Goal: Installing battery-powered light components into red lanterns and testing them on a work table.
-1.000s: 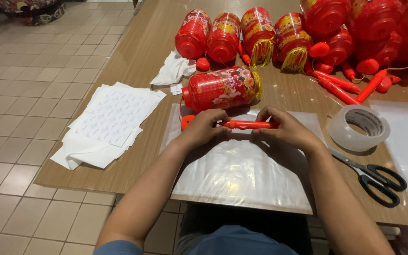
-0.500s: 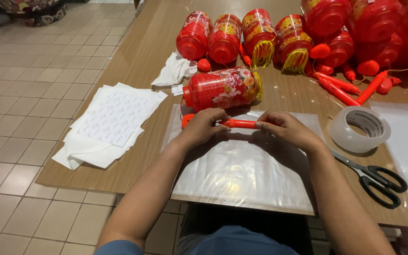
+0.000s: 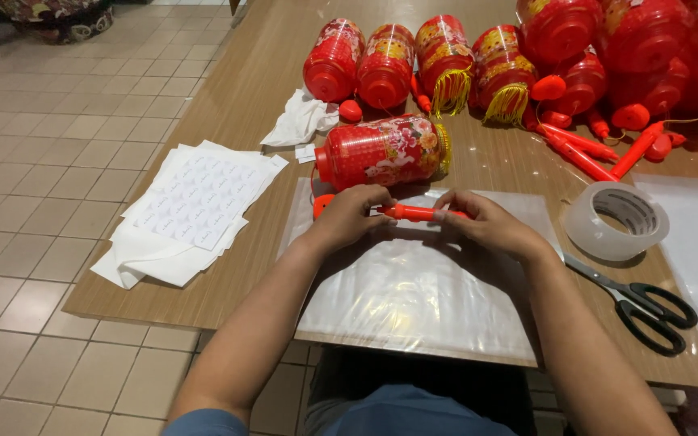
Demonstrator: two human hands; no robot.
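Both my hands hold a thin red-orange plastic stick (image 3: 415, 213) level above a stack of clear plastic bags (image 3: 422, 282) on the wooden table (image 3: 236, 105). My left hand (image 3: 351, 216) grips its left end, where a rounded orange piece (image 3: 322, 203) shows. My right hand (image 3: 482, 224) pinches the right end. Just beyond the stick, a red cylindrical lantern (image 3: 383, 150) with a yellow tassel lies on its side.
Several more red lanterns (image 3: 446, 56) and loose red sticks (image 3: 583, 149) crowd the table's far side. A roll of clear tape (image 3: 616, 220) and black scissors (image 3: 636, 299) lie at right. White sticker sheets (image 3: 191, 206) sit at left, crumpled white paper (image 3: 300, 119) behind them.
Both hands stay on the stick in almost the same place; only small finger shifts show.
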